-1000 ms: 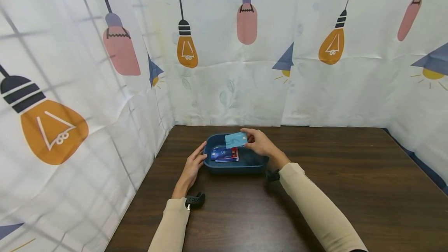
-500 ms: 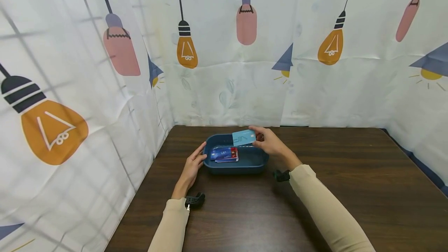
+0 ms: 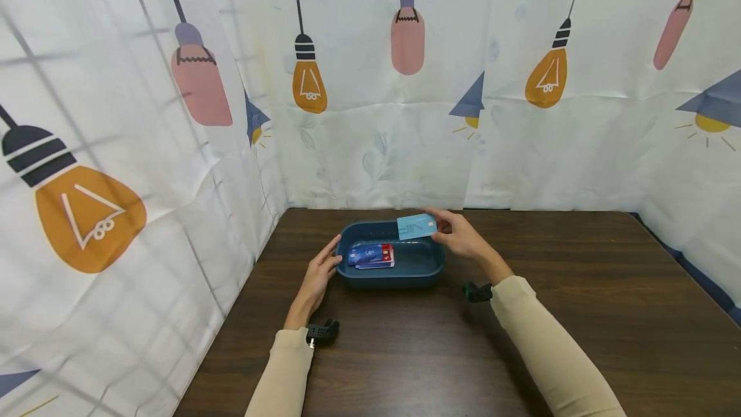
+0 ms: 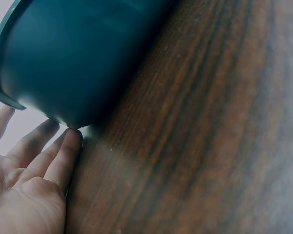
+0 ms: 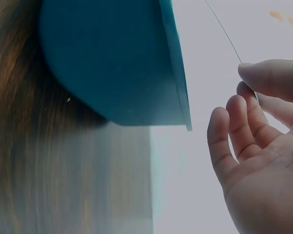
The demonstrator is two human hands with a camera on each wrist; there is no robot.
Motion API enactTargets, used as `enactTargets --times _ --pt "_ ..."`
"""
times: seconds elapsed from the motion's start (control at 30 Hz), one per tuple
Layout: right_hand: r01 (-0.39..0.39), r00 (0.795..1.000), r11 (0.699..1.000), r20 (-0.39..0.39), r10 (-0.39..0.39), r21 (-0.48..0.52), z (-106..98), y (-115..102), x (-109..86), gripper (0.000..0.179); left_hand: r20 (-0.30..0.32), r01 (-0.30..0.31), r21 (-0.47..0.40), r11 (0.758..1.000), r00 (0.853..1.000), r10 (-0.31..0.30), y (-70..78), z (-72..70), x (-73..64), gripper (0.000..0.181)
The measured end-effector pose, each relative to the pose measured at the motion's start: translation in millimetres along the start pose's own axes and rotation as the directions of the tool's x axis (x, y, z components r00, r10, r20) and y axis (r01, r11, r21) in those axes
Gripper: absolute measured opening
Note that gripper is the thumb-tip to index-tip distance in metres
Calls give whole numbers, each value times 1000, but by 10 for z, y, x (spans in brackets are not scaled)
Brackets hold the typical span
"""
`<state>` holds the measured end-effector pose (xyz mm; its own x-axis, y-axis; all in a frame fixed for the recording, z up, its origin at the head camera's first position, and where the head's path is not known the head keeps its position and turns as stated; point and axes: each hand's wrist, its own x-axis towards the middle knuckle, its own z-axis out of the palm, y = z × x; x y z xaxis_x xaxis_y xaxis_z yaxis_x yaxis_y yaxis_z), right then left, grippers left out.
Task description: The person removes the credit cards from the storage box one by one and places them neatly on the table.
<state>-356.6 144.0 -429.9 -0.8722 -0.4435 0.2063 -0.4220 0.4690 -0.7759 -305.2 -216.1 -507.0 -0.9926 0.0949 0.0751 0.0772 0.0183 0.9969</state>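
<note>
A dark blue-green rectangular plastic basket (image 3: 418,264) stands on the table. Inside it, toward its left end, several cards lie overlapped, the top one a blue and red VIP card (image 3: 367,253). My right hand (image 3: 461,239) pinches a light blue card (image 3: 415,226) between thumb and fingers, above the basket's back right rim. From the right wrist camera, the card (image 5: 225,33) appears edge-on as a thin line, apart from the basket wall. My left hand (image 3: 315,278) rests at the basket's left end, its extended fingers (image 4: 63,158) touching the outer wall.
Brown wood-grain tabletop (image 3: 463,365) surrounds the basket. Behind and to the left hangs a white curtain (image 3: 370,159) printed with lamps, close to the table's edges. Dark wrist straps (image 3: 324,332) sit on both wrists.
My right hand has moved rightward with the light blue card, from over the basket's middle to its back right rim. The left hand, basket and other cards have stayed put.
</note>
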Motion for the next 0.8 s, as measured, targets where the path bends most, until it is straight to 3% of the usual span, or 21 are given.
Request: enactTargets --times 0.63,0.8 --pt "-33 998 999 -58 36 41 -202 233 -143 61 0 -4 7 1000 1000 4 -17 -25 -9 53" --pt "-54 997 998 -50 56 39 -313 18 -298 59 3 1 4 1000 1000 -1 2 -10 -13 53"
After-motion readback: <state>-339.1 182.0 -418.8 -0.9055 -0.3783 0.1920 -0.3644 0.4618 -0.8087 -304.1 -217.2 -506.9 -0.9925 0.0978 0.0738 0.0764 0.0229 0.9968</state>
